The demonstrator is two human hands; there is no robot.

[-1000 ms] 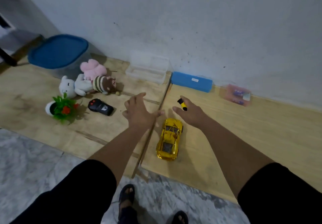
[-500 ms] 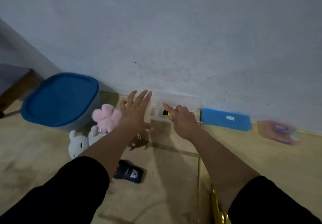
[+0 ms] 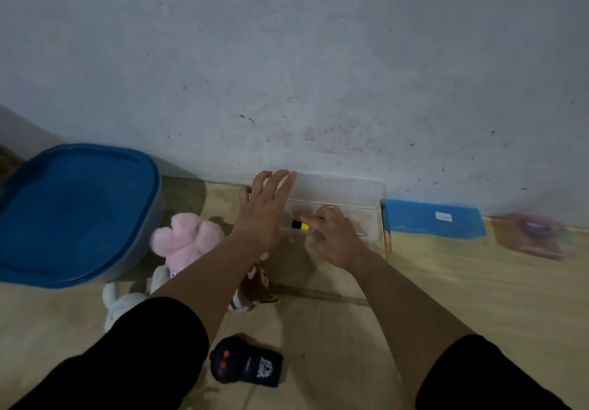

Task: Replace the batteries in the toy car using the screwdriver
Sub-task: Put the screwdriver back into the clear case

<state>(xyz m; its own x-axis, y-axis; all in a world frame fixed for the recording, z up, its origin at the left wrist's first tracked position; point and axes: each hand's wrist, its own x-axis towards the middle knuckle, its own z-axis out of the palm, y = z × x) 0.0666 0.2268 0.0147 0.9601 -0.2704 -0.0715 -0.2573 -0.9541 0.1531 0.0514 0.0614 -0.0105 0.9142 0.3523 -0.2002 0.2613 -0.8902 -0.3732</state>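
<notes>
Yellow and black screwdriver (image 3: pixel 300 225): we grip it in our right hand (image 3: pixel 331 236), its end sticking out to the left, over the front edge of the clear box (image 3: pixel 342 193)
Right hand: fingers curled round the screwdriver, reaching into the clear box by the wall
Left hand (image 3: pixel 264 210): we hold it flat with fingers spread, holding nothing, at the left end of the clear box; we cannot tell if it touches the box
Clear box: sits against the grey wall (image 3: pixel 287 59) on the wooden floor (image 3: pixel 478 282)
Blue lid (image 3: pixel 433 218): lies just to the right of the clear box
Pink packet (image 3: pixel 535 236): blurred, further right along the wall
Blue-lidded tub (image 3: pixel 73 209): stands at the left
Soft toys: pink one (image 3: pixel 186 240), white one (image 3: pixel 122 306) and brown one (image 3: pixel 255 285) lie under our left forearm
Black remote (image 3: pixel 247 366): lies near us, between our arms
Toy car: we do not see it in this view
</notes>
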